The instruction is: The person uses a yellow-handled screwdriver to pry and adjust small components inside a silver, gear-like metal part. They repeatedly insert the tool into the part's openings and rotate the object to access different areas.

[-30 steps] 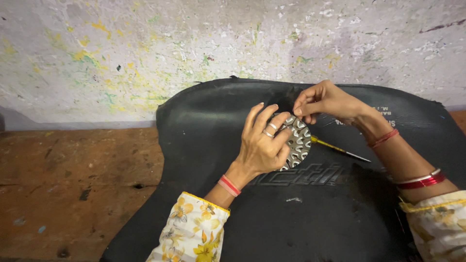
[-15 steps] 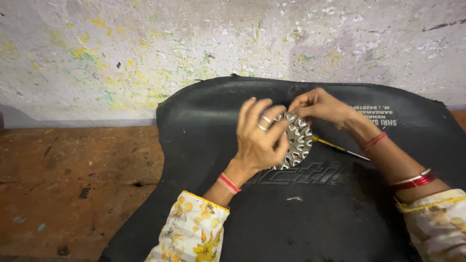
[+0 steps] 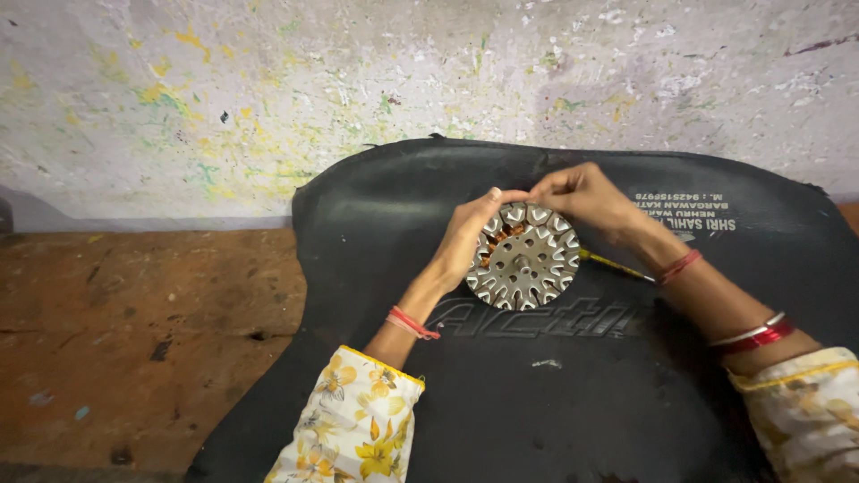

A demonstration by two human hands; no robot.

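Observation:
A round silver metal stator disc [image 3: 528, 258] with slotted teeth and some copper winding on its left side lies on a black rubber mat [image 3: 555, 394]. My left hand [image 3: 467, 234] rests along the disc's left edge, fingers pinched at its top rim. My right hand [image 3: 583, 197] meets it there, fingertips pinched at the same spot, possibly on a thin wire that is too fine to make out. A yellow-handled tool [image 3: 616, 265] lies on the mat under my right wrist.
The mat lies on a worn reddish-brown floor [image 3: 134, 340] against a paint-speckled white wall [image 3: 358, 80]. White lettering marks the mat's upper right and raised lettering its middle.
My left hand has slid off the face of the disc to its left edge, uncovering it. Both hands' fingertips have come together at the disc's top rim.

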